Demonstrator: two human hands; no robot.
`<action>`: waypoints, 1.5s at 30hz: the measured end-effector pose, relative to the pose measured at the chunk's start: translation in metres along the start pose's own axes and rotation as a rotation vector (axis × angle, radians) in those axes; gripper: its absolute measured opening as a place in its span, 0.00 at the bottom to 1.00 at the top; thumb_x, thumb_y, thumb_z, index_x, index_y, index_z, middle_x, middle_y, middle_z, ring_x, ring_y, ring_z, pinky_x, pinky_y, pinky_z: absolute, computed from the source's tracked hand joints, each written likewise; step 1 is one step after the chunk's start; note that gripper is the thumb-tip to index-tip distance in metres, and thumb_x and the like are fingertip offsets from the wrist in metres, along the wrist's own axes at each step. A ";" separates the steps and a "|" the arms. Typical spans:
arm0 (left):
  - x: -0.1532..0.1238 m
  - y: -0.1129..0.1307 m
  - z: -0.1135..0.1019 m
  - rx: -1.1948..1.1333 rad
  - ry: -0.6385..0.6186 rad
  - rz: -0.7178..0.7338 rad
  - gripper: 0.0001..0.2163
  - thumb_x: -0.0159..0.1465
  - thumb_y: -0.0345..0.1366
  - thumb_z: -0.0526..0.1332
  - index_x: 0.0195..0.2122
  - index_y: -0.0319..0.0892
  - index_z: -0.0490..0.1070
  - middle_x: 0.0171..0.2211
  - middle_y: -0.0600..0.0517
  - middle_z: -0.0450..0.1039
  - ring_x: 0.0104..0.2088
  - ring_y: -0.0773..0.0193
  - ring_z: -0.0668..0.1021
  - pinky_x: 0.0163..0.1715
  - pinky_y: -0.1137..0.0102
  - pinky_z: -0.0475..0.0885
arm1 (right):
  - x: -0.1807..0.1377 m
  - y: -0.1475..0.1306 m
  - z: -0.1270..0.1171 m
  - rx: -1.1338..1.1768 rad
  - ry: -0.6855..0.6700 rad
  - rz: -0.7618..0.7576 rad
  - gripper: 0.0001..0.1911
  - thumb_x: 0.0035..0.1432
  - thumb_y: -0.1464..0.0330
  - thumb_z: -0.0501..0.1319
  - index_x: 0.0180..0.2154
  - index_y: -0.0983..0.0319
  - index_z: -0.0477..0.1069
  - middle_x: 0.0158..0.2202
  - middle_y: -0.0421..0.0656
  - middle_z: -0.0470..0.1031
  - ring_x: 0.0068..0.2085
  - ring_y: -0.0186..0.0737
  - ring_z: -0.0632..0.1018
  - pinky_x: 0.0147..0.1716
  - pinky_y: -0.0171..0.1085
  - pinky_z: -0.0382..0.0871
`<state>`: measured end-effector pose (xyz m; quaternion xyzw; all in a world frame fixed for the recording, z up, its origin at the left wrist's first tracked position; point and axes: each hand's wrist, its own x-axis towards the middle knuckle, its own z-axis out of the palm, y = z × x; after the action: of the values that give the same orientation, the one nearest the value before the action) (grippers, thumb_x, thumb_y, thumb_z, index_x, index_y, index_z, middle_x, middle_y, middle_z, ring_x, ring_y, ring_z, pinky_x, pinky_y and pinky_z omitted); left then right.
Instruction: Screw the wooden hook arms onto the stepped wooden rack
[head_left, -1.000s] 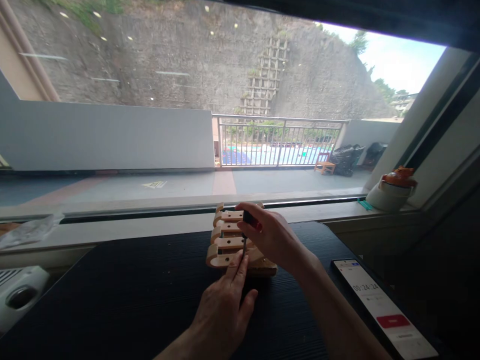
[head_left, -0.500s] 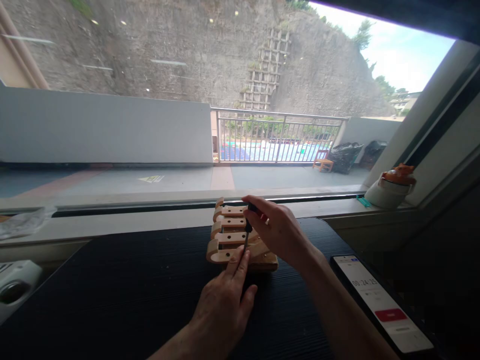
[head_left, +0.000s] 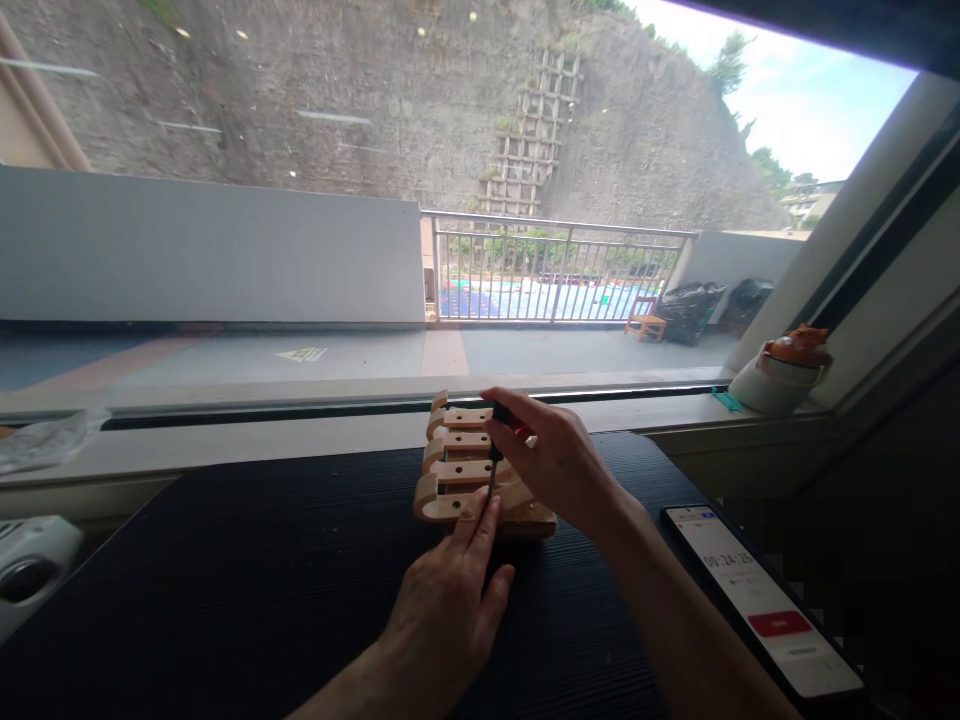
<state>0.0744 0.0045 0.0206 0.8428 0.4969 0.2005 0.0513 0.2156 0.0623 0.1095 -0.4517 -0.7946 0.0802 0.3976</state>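
A pale wooden piece with several slats, curved at their left ends and dotted with dark holes, lies on the dark table. My right hand is closed around the dark handle of a screwdriver, held upright over the nearest slat. Its shaft runs down to the fingertips of my left hand, which hide the tip. The first two fingers of that hand are stretched out against the nearest slat beside the shaft, its thumb apart. My right hand covers the right part of the wooden piece.
A phone with a running timer lies at the table's right edge. On the window sill stand a bottle with an orange lid and crumpled clear plastic. A white device is at the far left, beside the black table.
The view has shifted very slightly. Both hands and the screwdriver keep nearly the same place on the wooden piece; the phone's timer has advanced.
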 end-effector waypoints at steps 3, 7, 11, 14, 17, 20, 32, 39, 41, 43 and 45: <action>0.000 0.000 0.000 -0.001 0.010 0.002 0.24 0.64 0.38 0.47 0.60 0.38 0.49 0.61 0.44 0.50 0.59 0.60 0.60 0.54 0.66 0.62 | 0.001 0.003 -0.001 -0.043 0.053 0.031 0.17 0.57 0.63 0.52 0.48 0.57 0.67 0.31 0.40 0.74 0.30 0.34 0.72 0.31 0.33 0.64; 0.000 -0.001 0.001 0.013 -0.004 0.002 0.24 0.64 0.38 0.46 0.60 0.37 0.49 0.61 0.42 0.51 0.59 0.59 0.59 0.54 0.65 0.62 | -0.003 -0.007 -0.004 -0.029 -0.020 -0.052 0.18 0.57 0.66 0.52 0.50 0.56 0.65 0.34 0.40 0.74 0.30 0.32 0.72 0.30 0.32 0.63; 0.000 -0.001 0.002 0.002 0.009 0.003 0.24 0.64 0.39 0.46 0.61 0.38 0.49 0.61 0.43 0.51 0.58 0.59 0.61 0.54 0.64 0.63 | -0.003 -0.009 -0.004 -0.023 -0.068 -0.070 0.19 0.57 0.68 0.51 0.51 0.56 0.64 0.33 0.40 0.74 0.30 0.32 0.72 0.30 0.32 0.63; 0.000 -0.001 0.002 -0.015 0.011 0.003 0.24 0.64 0.38 0.47 0.61 0.39 0.48 0.61 0.44 0.50 0.58 0.59 0.61 0.54 0.64 0.63 | -0.001 0.000 -0.002 -0.084 -0.006 0.009 0.19 0.57 0.65 0.52 0.51 0.56 0.65 0.30 0.40 0.74 0.28 0.33 0.71 0.29 0.33 0.62; 0.000 -0.002 0.001 -0.039 0.010 0.003 0.23 0.63 0.37 0.47 0.60 0.39 0.50 0.61 0.44 0.51 0.58 0.59 0.61 0.54 0.64 0.63 | 0.001 0.008 -0.002 -0.132 0.047 0.059 0.19 0.57 0.63 0.52 0.50 0.57 0.65 0.29 0.40 0.73 0.28 0.34 0.71 0.28 0.33 0.62; 0.001 -0.002 -0.002 -0.088 0.050 -0.004 0.22 0.63 0.36 0.47 0.59 0.39 0.53 0.60 0.45 0.54 0.58 0.60 0.62 0.54 0.66 0.63 | 0.000 0.008 -0.003 -0.123 0.032 0.045 0.19 0.57 0.63 0.52 0.51 0.56 0.65 0.29 0.40 0.73 0.28 0.34 0.71 0.28 0.33 0.61; -0.002 0.001 0.000 -0.050 0.061 -0.017 0.21 0.64 0.36 0.46 0.58 0.37 0.53 0.59 0.43 0.54 0.57 0.59 0.63 0.55 0.66 0.63 | 0.000 0.007 -0.004 -0.133 0.021 0.033 0.19 0.58 0.62 0.51 0.51 0.55 0.64 0.29 0.40 0.71 0.28 0.33 0.69 0.28 0.33 0.61; 0.001 0.000 -0.001 -0.025 0.033 -0.014 0.21 0.64 0.36 0.45 0.59 0.39 0.53 0.59 0.44 0.55 0.56 0.59 0.64 0.53 0.65 0.64 | -0.003 -0.005 -0.008 -0.057 -0.072 -0.130 0.19 0.57 0.68 0.53 0.51 0.57 0.63 0.36 0.40 0.73 0.32 0.32 0.70 0.32 0.32 0.61; 0.002 -0.001 -0.001 -0.020 0.015 -0.021 0.21 0.65 0.36 0.44 0.59 0.39 0.53 0.60 0.44 0.54 0.56 0.58 0.65 0.53 0.64 0.65 | -0.002 -0.004 -0.006 -0.065 -0.072 -0.131 0.19 0.57 0.70 0.53 0.51 0.58 0.63 0.36 0.40 0.73 0.31 0.32 0.70 0.32 0.32 0.61; 0.002 -0.002 0.000 -0.010 0.008 -0.026 0.21 0.65 0.37 0.44 0.59 0.39 0.52 0.60 0.44 0.53 0.56 0.58 0.64 0.53 0.64 0.64 | -0.001 0.001 -0.004 -0.111 -0.032 -0.080 0.19 0.57 0.68 0.53 0.51 0.58 0.64 0.33 0.40 0.73 0.30 0.32 0.70 0.30 0.32 0.61; 0.002 -0.002 0.002 -0.002 0.011 -0.021 0.22 0.65 0.37 0.44 0.60 0.39 0.51 0.61 0.44 0.52 0.57 0.59 0.63 0.54 0.64 0.63 | 0.001 0.007 -0.003 -0.171 0.026 -0.012 0.19 0.56 0.66 0.54 0.50 0.58 0.64 0.30 0.40 0.72 0.29 0.33 0.69 0.30 0.33 0.61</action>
<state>0.0743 0.0077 0.0190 0.8363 0.5060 0.2050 0.0516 0.2219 0.0661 0.1082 -0.4800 -0.7960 0.0038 0.3686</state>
